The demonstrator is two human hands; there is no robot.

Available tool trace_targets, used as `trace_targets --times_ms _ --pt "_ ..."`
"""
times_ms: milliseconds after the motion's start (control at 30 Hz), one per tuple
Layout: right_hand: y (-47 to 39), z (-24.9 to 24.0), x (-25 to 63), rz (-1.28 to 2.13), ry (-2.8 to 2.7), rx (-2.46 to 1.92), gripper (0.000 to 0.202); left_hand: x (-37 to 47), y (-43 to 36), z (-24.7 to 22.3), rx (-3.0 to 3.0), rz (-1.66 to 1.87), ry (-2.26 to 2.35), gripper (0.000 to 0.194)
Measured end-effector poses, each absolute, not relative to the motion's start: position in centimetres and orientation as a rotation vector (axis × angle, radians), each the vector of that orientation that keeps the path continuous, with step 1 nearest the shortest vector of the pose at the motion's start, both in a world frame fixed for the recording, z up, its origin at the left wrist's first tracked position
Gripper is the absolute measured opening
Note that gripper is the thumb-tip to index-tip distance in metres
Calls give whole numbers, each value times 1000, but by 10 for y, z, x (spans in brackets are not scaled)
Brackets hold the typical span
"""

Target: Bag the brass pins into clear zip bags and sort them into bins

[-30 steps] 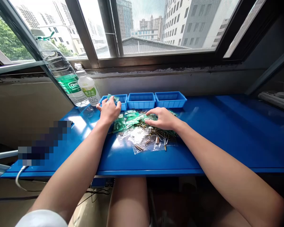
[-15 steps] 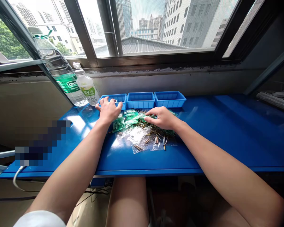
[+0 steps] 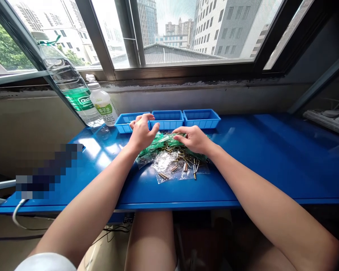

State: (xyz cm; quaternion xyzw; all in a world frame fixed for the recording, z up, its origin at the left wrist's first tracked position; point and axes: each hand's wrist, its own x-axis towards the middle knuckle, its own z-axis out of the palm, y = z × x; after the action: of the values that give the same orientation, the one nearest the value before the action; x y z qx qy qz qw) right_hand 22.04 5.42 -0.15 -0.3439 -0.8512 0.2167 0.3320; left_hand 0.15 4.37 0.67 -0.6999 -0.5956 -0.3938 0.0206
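Note:
My left hand [image 3: 143, 132] is open in front of the left blue bin [image 3: 123, 127], its fingers and thumb apart above the back left of the pile. On the right side of the pile, my right hand [image 3: 194, 139] has thumb and index finger closed on the edge of a green plastic packet [image 3: 169, 139]. More green packets lie bunched beneath and between the hands. Thin brass- and silver-coloured metal pins [image 3: 186, 155] are scattered among them. Clear plastic bags [image 3: 164, 162] at the front of the pile hold several pins. Part of the heap is hidden by my hands.
A middle bin [image 3: 167, 124] and a right bin [image 3: 202, 122] continue the row behind the pile. A large water bottle [image 3: 79, 98] and a smaller white bottle [image 3: 104, 109] stand at the back left. A pixelated dark object [image 3: 51, 171] lies left on the blue table [image 3: 271, 162].
My left hand has moved right, away from the left bin and toward the pile. My right hand has stayed nearly in place, its thumb and index finger closing on the green packet.

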Motion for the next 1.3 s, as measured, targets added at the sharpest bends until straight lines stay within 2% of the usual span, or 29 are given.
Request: trace_targets --times_ms 167,333,433,633,900,1133,1300 --pt "54 -1 219 519 -2184 -925 24 2 37 8 -2517 -1197 -1570 23" --pt "53 1 220 451 -2008 -960 20 6 32 9 -2806 -1456 -1287 20" --pt "52 2 219 468 -1931 -950 22 10 31 10 -2901 -1375 -1134 20" --pt "50 1 217 551 -1911 -890 24 14 33 7 -2951 -1257 -1069 30" --pt "47 3 216 573 -1964 -905 36 16 37 2 -2882 -1327 -1109 22" --pt "49 3 216 558 -1915 -932 27 15 34 4 -2880 -1317 -1137 23" --pt "50 3 217 652 -1925 -893 28 15 33 6 -3007 -1365 -1043 22"
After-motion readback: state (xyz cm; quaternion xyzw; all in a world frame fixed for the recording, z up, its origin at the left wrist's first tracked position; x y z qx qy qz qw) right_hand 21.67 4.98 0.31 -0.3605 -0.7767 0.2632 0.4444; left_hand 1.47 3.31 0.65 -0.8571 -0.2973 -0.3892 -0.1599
